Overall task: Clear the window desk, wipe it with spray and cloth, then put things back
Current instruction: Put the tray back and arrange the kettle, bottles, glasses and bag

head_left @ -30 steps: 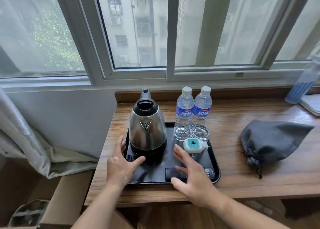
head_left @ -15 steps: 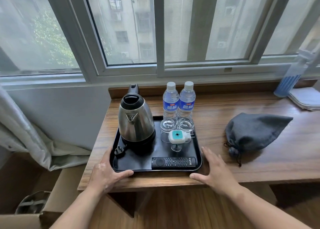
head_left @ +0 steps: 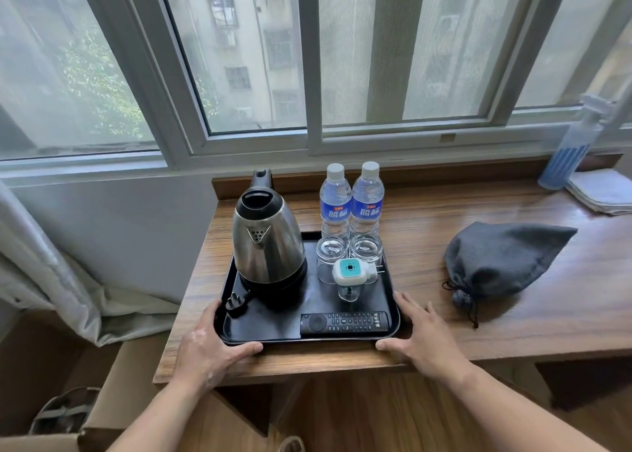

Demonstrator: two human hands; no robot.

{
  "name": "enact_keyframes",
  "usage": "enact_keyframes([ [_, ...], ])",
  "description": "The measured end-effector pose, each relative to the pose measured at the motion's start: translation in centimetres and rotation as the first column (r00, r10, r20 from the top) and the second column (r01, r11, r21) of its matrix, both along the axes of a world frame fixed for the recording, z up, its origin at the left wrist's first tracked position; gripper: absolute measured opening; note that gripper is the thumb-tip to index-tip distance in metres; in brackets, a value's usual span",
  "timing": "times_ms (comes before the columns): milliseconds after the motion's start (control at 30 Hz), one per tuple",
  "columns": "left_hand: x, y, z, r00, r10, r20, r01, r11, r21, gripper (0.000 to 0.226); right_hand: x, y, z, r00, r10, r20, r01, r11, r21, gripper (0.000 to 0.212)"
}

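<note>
Desk (head_left: 427, 246): wooden, set under the window; carries everything listed below.
Tray (head_left: 270, 325): black, flat on the desk at its left end, near the front edge; lies directly between the two hands.
Left hand (head_left: 205, 345): at the tray's near left corner; fingers extended along the left rim, thumb laid along the front rim; released, not clenched.
Right hand (head_left: 424, 339): at the near right corner; fingers straight beside the right rim, thumb against the front rim; released, flat on the desk.
Tray load: steel kettle (head_left: 268, 243) upright at left, its plug (head_left: 236, 304) lying in front of it; two glasses (head_left: 331, 251) at the rear right; white-and-teal plug-in device (head_left: 352, 271) just before them; remote (head_left: 344, 322) along the front rim.
Water bottles (head_left: 335, 202): two, upright, touching, behind the glasses; bases hidden.
Grey bag (head_left: 502, 260): on the desk, right of the tray, apart from the right hand.
Spray bottle (head_left: 569, 150): far right rear, next to the folded cloth (head_left: 605, 191).
</note>
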State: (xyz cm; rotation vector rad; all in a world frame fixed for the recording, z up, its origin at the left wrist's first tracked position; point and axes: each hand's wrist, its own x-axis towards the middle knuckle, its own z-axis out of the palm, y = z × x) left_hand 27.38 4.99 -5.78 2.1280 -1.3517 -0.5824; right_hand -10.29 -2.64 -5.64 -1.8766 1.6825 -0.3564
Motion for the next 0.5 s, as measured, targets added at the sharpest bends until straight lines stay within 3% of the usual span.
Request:
enact_keyframes([
  [500,2.9,-3.3,-0.3,0.998,-0.034,-0.047,0.031,0.998,-0.063,0.126,3.8,-3.1,1.4,1.0,0.012,0.007,-0.011,0.999,-0.036,0.111],
])
